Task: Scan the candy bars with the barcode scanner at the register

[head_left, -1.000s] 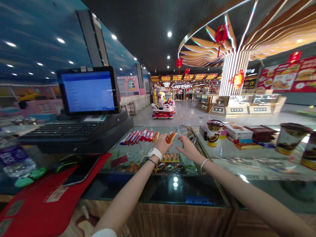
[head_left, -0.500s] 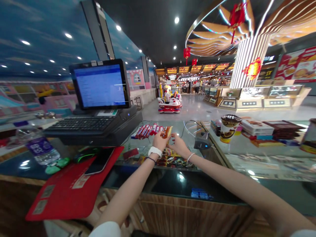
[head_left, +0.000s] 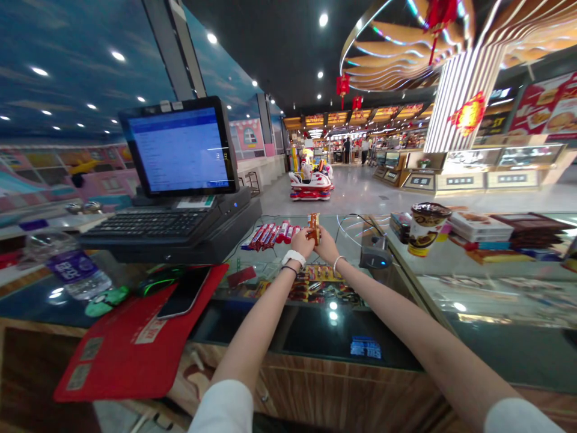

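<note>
Both my hands meet over the glass counter (head_left: 331, 224), wrapped round orange-brown wrapped snack bars (head_left: 314, 224) held upright. My left hand (head_left: 303, 244), with a white watch on its wrist, is closed on their left side. My right hand (head_left: 325, 246), below which a bracelet shows, closes on the right side; its fingertips are partly hidden. Just left of my left hand, several red and blue wrapped snack bars (head_left: 269, 236) lie in a row on the glass. Under the glass, more packaged goods (head_left: 315, 288) show.
A black till with a lit screen (head_left: 183, 150) and keyboard (head_left: 139, 226) stands left. Nearby are a phone (head_left: 184, 293) on a red mat (head_left: 130, 355) and a water bottle (head_left: 74, 270). A scanner (head_left: 375, 255), a brown cup (head_left: 426, 231) and stacked boxes (head_left: 480, 227) stand right.
My right hand has come in against my left, its fingers now on the snack bars. The bars have been turned from slanting to upright and raised slightly. The view has shifted a little.
</note>
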### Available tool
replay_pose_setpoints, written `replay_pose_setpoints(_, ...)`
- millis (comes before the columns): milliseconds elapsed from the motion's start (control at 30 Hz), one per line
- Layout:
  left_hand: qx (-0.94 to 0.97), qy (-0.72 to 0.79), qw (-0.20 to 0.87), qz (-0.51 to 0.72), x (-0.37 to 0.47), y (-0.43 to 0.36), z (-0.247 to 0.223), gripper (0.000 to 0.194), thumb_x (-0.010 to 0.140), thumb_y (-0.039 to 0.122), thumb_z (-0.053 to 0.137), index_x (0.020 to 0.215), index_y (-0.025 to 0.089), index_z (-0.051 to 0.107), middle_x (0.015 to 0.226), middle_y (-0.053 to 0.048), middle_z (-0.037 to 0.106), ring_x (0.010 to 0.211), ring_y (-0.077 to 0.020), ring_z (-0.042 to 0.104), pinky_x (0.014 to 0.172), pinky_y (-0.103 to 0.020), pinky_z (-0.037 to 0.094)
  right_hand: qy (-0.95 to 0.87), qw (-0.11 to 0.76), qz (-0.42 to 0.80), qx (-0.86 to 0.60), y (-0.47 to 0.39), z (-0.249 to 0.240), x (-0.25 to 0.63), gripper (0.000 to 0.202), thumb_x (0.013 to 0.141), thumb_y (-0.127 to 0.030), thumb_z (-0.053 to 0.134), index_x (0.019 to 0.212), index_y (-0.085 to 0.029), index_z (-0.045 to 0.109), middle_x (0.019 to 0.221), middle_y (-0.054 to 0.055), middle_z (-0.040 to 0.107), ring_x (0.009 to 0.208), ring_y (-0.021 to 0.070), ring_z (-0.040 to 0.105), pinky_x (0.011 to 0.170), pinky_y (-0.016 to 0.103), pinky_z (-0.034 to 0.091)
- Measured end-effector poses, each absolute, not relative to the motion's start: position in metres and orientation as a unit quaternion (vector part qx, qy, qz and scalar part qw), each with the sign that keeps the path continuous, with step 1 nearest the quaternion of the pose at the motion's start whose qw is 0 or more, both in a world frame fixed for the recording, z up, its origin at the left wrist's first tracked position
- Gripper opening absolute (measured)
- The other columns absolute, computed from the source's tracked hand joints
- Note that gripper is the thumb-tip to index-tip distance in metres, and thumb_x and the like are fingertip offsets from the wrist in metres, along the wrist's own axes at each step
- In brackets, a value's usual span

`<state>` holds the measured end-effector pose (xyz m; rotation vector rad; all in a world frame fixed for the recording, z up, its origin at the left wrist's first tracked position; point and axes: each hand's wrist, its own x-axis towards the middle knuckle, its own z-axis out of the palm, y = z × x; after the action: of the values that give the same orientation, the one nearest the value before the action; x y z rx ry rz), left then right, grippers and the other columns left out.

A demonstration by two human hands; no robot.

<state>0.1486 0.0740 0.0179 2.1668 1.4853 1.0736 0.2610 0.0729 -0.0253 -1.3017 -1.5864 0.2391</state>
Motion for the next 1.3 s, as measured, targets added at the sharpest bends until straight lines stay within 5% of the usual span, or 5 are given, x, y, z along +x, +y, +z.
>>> replay_pose_setpoints(300,0.834,0.489,0.022,0.255,0.149,0.091,-0.004,0.040,0.089,0.014,0.048,0.121,0.027,0.068,0.132,-0.007,0.067,0.129,-0.0241,0.057,0.124,-0.054,0.014,-0.684,0.331,0.043,-0.648,0.088,-0.028,0.275,0.042,0.082,-0.024,0.068,0.123,-0.025,0.060,0.108,0.010,0.074,0.100,0.0293,0.072,0.084,0.038,0.056)
replay_pose_setpoints(400,0.856,0.469,-0.010,0.217,0.142,0.092,-0.007,0.044,0.088,0.012,0.047,0.126,0.025,0.065,0.137,-0.008,0.063,0.134,-0.0248,0.052,0.124,-0.054,0.015,-0.687,0.309,0.049,-0.656,0.089,-0.029,0.274,0.031,0.086,-0.031,0.066,0.116,-0.022,0.063,0.108,0.012,0.073,0.104,0.0294,0.070,0.087,0.038,0.055)
replay_pose_setpoints(567,0.851,0.477,-0.050,0.212,0.129,0.087,-0.006,0.045,0.084,0.010,0.050,0.125,0.022,0.064,0.133,-0.010,0.065,0.130,-0.0267,0.055,0.122,-0.054,0.020,-0.685,0.302,0.034,-0.662,0.082,-0.029,0.273,0.047,0.089,-0.034,0.065,0.131,-0.014,0.055,0.128,0.021,0.061,0.119,0.0295,0.062,0.099,0.040,0.049)
replay_pose_setpoints(800,0.849,0.489,-0.065,0.187,0.126,0.078,-0.002,0.040,0.085,0.010,0.049,0.120,0.020,0.065,0.131,-0.011,0.065,0.127,-0.0272,0.056,0.123,-0.052,0.018,-0.737,0.250,0.008,-0.628,0.063,-0.029,0.272,0.037,0.096,-0.021,0.047,0.132,-0.022,0.058,0.141,0.016,0.055,0.126,0.0302,0.056,0.110,0.050,0.039)
replay_pose_setpoints(1300,0.848,0.512,-0.078,0.115,0.123,0.077,0.007,0.046,0.087,0.008,0.041,0.125,0.023,0.062,0.135,-0.005,0.065,0.141,-0.0236,0.042,0.124,-0.052,0.010,-0.719,0.167,0.059,-0.672,0.067,-0.028,0.265,0.058,0.098,-0.031,0.038,0.156,-0.026,0.030,0.165,0.006,0.026,0.148,0.0280,0.030,0.121,0.055,0.019)
